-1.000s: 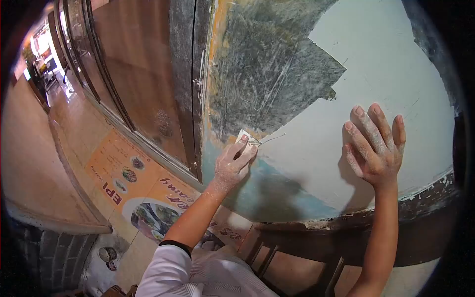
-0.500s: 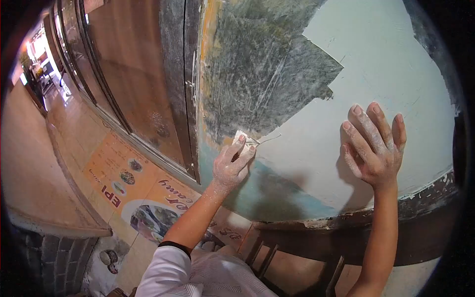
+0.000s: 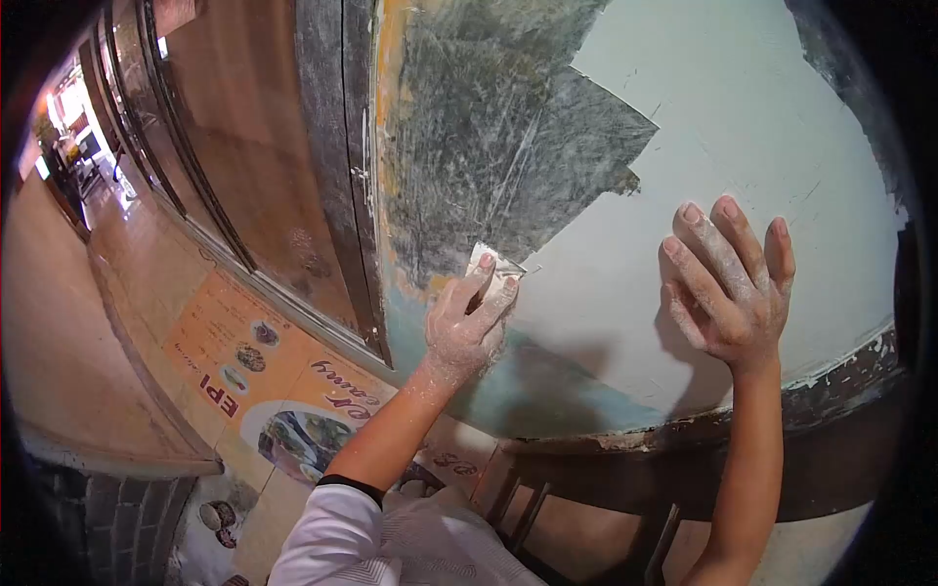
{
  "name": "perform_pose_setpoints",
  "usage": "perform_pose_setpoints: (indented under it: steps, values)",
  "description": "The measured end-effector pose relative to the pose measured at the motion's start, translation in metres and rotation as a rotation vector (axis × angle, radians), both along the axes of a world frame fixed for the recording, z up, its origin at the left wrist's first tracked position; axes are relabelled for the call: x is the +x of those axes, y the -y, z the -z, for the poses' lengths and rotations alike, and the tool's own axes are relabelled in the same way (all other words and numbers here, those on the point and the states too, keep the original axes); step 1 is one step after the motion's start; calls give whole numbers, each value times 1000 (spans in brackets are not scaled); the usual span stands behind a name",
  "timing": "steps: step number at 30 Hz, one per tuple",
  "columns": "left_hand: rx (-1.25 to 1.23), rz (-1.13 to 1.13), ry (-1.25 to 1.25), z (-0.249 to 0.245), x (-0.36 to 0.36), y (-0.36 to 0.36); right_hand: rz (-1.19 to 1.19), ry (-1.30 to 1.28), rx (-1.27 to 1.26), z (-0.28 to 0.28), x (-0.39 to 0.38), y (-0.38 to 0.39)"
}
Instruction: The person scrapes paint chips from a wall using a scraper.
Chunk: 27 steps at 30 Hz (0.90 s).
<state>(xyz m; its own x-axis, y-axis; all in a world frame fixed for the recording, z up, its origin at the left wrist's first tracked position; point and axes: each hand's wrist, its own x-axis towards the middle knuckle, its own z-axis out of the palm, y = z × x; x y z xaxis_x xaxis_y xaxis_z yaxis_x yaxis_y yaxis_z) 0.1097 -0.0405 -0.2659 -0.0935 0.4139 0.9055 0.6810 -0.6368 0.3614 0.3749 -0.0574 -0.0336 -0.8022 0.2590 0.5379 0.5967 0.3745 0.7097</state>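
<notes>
My left hand (image 3: 467, 317) is closed on a small putty-smeared scraper blade (image 3: 498, 266), two fingers pressing it to the wall. The blade sits at the lower edge of the scuffed dark grey patch (image 3: 498, 137), where the smooth pale putty coat (image 3: 723, 107) begins. A short ridge of putty shows beside the blade's right corner. White dust covers both hands. My right hand (image 3: 728, 283) is spread out, empty, against the pale coat, fingers pointing up. Below my left hand runs a bluish-green painted strip (image 3: 537, 381).
A dark wooden frame (image 3: 327, 127) with a glass pane stands left of the wall. An orange printed banner (image 3: 249, 342) lies on the tiled floor. Rungs like a ladder's (image 3: 532, 508) show beneath me, and a grey brick-faced base (image 3: 117, 523) is at lower left.
My left hand has slid the blade slightly up and right along the putty edge, and the thin putty ridge ahead of it looks shorter. My right hand stays spread on the wall.
</notes>
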Motion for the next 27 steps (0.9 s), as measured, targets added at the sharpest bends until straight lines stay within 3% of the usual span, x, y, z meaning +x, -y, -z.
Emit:
perform_pose_setpoints:
  steps: [11, 19, 27]
  values:
    - [-2, 39, 3, -40, 4, -1, 20, -54, -9, 1, -2, 2]
    - [-90, 58, -9, 18, -11, 8, 13, -60, -33, 0, -1, 3]
    - [-34, 23, 20, 9, 0, 2, -7, -57, -14, 1, -1, 1]
